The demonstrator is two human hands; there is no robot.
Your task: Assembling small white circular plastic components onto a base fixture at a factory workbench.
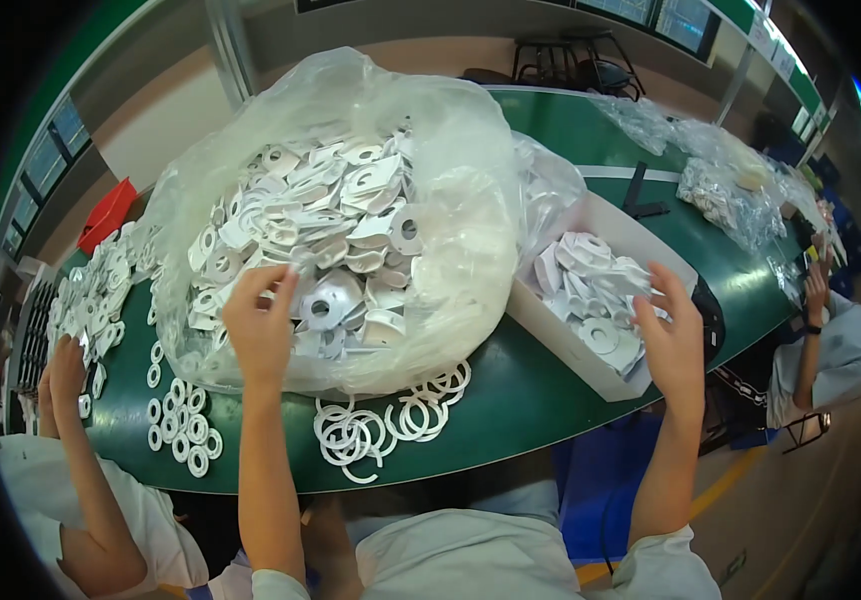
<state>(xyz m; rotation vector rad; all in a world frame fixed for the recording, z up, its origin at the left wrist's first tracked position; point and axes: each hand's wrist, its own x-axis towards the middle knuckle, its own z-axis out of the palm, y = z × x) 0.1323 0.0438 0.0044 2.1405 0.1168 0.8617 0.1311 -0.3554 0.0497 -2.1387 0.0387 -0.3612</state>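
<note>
Above the near left part of a large clear plastic bag (470,190) is my left hand (258,318). Its fingers are curled together, and a blurred pale bit at their tips is too unclear to name. White plastic parts with round holes (335,300) fill the bag. My right hand (678,335) is at the right side of a white box (575,345), thumb and fingers apart, with nothing plainly held. More white holed parts (595,275) lie heaped in that box, close to my right fingertips.
On the green table (490,400) lie open white rings (350,430) and small white washers (185,425). A co-worker's hands (62,375) work at a white pile (100,290) on the left. Another person (825,345) sits at right. A red bin (108,215) stands far left.
</note>
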